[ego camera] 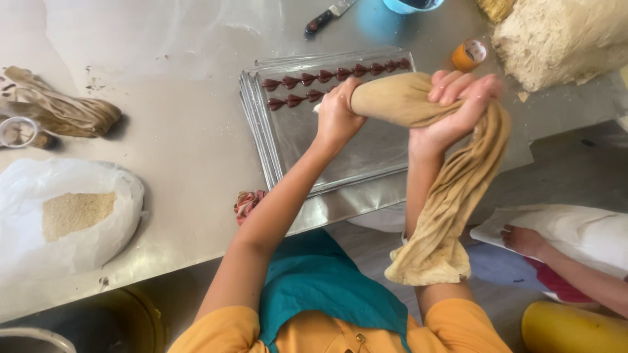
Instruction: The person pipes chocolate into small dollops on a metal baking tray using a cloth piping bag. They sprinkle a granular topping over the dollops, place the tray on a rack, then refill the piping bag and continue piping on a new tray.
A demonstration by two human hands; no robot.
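While the head camera looks straight down, a steel worktop (183,150) fills most of the view, dusted with crumbs. At its top right edge sits a large pale mound of dough (562,39). On the left lies a white plastic bag (39,196) folded open on a heap of tan, sesame-like grain (75,212). Near the middle is a stack of shallow metal baking trays (340,153); the top one carries two rows of small dark brown piped shapes (327,76) along its far side, the longer row running almost the tray's width, the shorter one just below it at the left.

Above the tray the person holds a beige cloth piping bag (399,98), lying nearly level with its tip toward the left. The left hand (337,117) is wrapped around the narrow tip end, just beside the shorter row. The right hand (458,108) is closed tightly around the twisted rear of the bag, and the loose cloth tail hangs down past the right forearm and below the worktop edge.

A second crumpled beige cloth bag (62,108) lies at the far left. Smaller things sit at the far edge: a black-handled knife (327,16) and a small orange roll of tape (469,55). At lower right, another person's bare foot (523,240) rests on white cloth.
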